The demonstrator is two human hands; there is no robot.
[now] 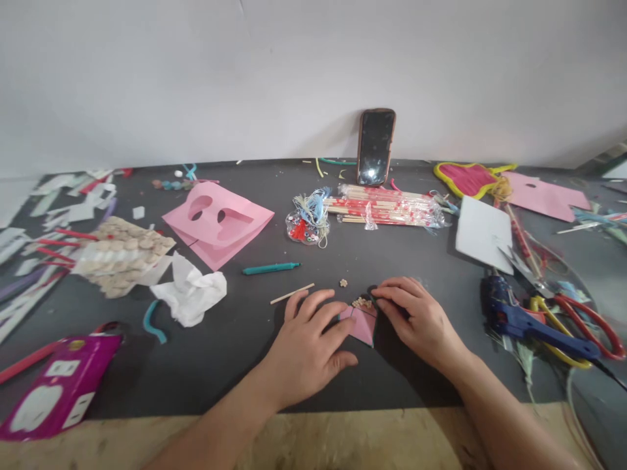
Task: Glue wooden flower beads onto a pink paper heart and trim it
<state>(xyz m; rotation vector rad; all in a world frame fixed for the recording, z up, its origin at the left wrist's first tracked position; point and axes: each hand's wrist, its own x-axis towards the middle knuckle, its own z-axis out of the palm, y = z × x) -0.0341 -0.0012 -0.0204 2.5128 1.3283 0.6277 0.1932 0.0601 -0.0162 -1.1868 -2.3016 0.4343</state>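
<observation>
A small pink paper piece (360, 326) with a dark edge lies on the dark mat (225, 372) between my hands, with tiny wooden bits (362, 303) heaped at its top. My right hand (416, 320) pinches its upper right corner between fingers and thumb. My left hand (308, 343) rests beside it, fingers spread, their tips near its left edge. Just above lie a wooden flower bead (343, 283) and a thin wooden stick (292, 293).
A teal marker (271, 268), crumpled tissue (191, 294) and cut pink paper (218, 222) lie left. A blue glue gun (529, 320) and red-handled scissors (582, 329) lie right. A packet of sticks (382, 205) and an upright phone (375, 147) stand behind.
</observation>
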